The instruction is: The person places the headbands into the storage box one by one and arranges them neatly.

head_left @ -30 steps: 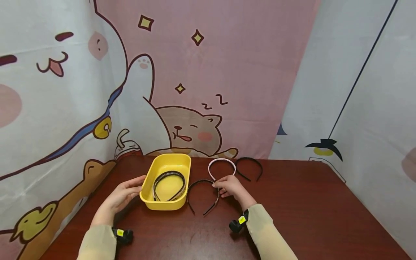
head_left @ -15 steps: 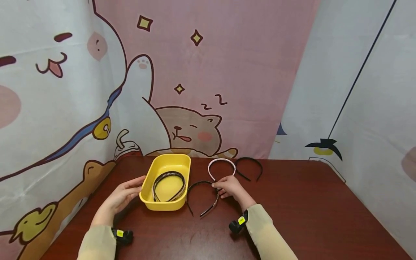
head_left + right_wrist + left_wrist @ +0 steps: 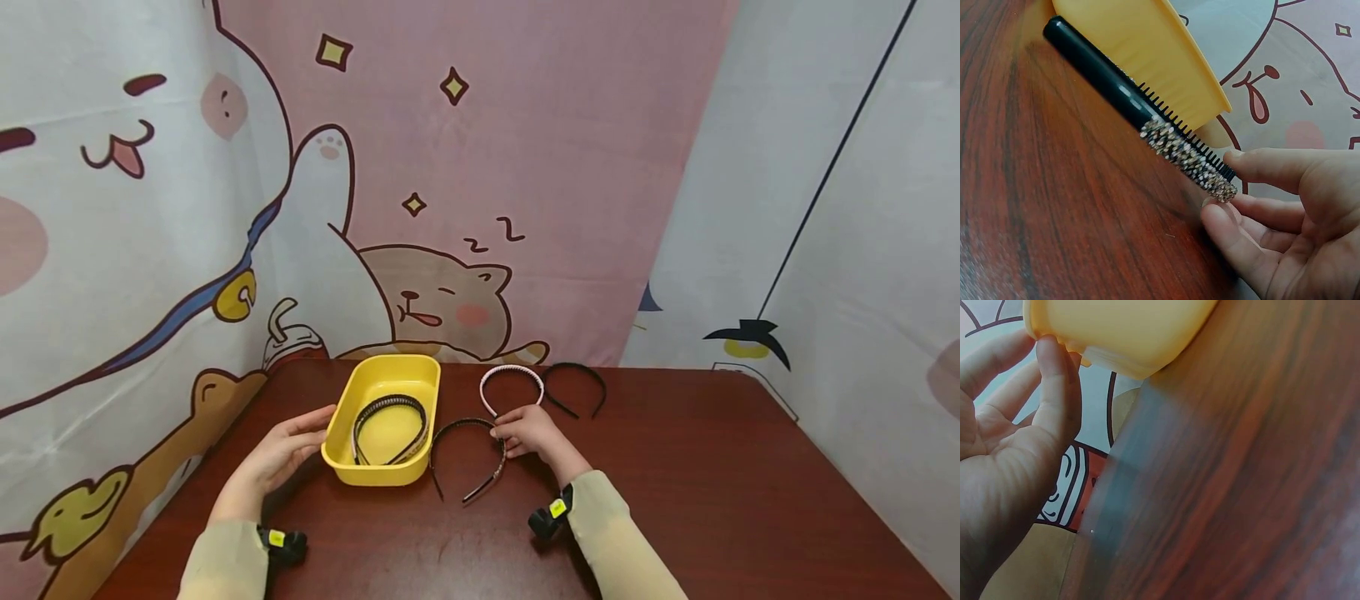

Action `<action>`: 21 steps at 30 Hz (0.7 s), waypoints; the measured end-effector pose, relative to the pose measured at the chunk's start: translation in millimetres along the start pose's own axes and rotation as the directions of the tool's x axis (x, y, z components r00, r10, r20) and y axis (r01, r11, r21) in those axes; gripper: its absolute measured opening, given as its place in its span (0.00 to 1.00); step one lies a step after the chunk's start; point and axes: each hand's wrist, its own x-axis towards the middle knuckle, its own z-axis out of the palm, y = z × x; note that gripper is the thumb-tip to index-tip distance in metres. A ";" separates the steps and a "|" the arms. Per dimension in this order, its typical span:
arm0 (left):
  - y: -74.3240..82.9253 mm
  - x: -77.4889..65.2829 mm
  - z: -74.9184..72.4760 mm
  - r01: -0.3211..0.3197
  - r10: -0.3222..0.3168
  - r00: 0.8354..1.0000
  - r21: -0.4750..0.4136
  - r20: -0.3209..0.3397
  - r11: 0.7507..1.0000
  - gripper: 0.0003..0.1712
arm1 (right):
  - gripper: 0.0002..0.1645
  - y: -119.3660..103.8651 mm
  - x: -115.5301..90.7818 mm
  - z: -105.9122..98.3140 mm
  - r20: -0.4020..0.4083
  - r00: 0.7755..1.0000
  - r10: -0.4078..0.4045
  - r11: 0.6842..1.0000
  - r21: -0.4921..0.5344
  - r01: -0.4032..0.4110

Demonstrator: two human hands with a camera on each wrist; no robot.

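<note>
My right hand [image 3: 529,428] pinches a black headband [image 3: 465,420] by the right side of its arch, between thumb and fingertips. In the right wrist view that headband [image 3: 1185,159] shows glittering beads along its outer face and comb teeth on its inner side. Its two ends point toward me, just right of a yellow plastic basin [image 3: 337,472]. At the basin's left side, my left hand [image 3: 281,450] rests its thumb and fingertips against the outer rim, also seen on the basin wall [image 3: 1116,331] in the left wrist view. Dark headbands [image 3: 390,400] lie together inside the basin.
Behind my right hand lies a pale pink headband [image 3: 512,369], with a plain black headband [image 3: 576,365] beside it near the table's back edge. The brown wooden table [image 3: 712,483] meets a cartoon-printed cloth [image 3: 570,167] at the back.
The near ends of the held headband have swung slightly left and toward me. The left hand, the basin and the other headbands stay in place.
</note>
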 end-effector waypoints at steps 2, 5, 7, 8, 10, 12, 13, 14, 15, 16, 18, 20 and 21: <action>0.5 0.0 0.4 0.002 -0.002 1.000 -0.001 0.001 1.000 0.34 | 0.18 0.6 0.0 -0.4 0.007 1.000 0.007 1.000 -0.006 -0.006; 1.6 0.4 0.8 0.006 -0.006 1.000 0.005 -0.001 1.000 0.34 | 0.17 0.4 -1.0 -0.8 0.016 1.000 0.009 1.000 -0.013 -0.009; 1.8 0.5 0.8 0.012 -0.012 1.000 0.006 -0.009 1.000 0.35 | 0.17 -0.8 -1.6 -0.9 0.019 1.000 0.012 1.000 -0.012 -0.012; 1.8 0.3 0.6 0.015 -0.015 1.000 0.007 -0.009 1.000 0.35 | 0.17 -1.7 -2.1 -0.9 0.020 1.000 0.010 1.000 -0.014 -0.010; 1.4 -0.2 0.4 0.021 -0.021 1.000 0.008 -0.011 1.000 0.35 | 0.17 -2.9 -2.8 -1.1 0.024 1.000 0.007 1.000 -0.020 -0.006; 0.7 -0.6 0.0 0.022 -0.022 1.000 0.008 -0.011 1.000 0.35 | 0.17 -3.5 -2.8 -1.3 0.025 1.000 0.008 1.000 -0.026 -0.008; 0.4 -0.7 -0.1 0.021 -0.021 1.000 0.007 -0.012 1.000 0.35 | 0.16 -3.8 -3.0 -1.4 0.023 1.000 0.005 1.000 -0.029 -0.005; 0.2 -0.7 -0.3 0.020 -0.020 1.000 0.008 -0.008 1.000 0.35 | 0.16 -4.0 -3.0 -1.4 0.021 1.000 0.005 1.000 -0.030 -0.005; 0.1 -0.4 -0.4 0.018 -0.018 1.000 0.008 -0.009 1.000 0.35 | 0.15 -4.1 -2.7 -1.2 0.019 1.000 0.006 1.000 -0.027 -0.006; 0.0 -0.1 -0.5 0.016 -0.016 1.000 0.007 -0.007 1.000 0.35 | 0.15 -4.4 -2.5 -1.0 0.018 1.000 0.005 1.000 -0.026 -0.004; 0.1 0.0 -0.8 0.015 -0.015 1.000 0.007 -0.007 1.000 0.35 | 0.14 -5.0 -1.8 -0.1 0.016 1.000 0.003 1.000 -0.020 -0.003; 0.1 0.1 -0.9 0.020 -0.020 1.000 0.008 -0.006 1.000 0.35 | 0.13 -5.4 -1.2 0.6 0.014 1.000 0.006 1.000 -0.011 -0.006; -0.1 0.1 -0.9 0.023 -0.023 1.000 0.007 -0.006 1.000 0.35 | 0.13 -5.4 -0.8 0.9 0.014 1.000 0.007 1.000 -0.006 -0.007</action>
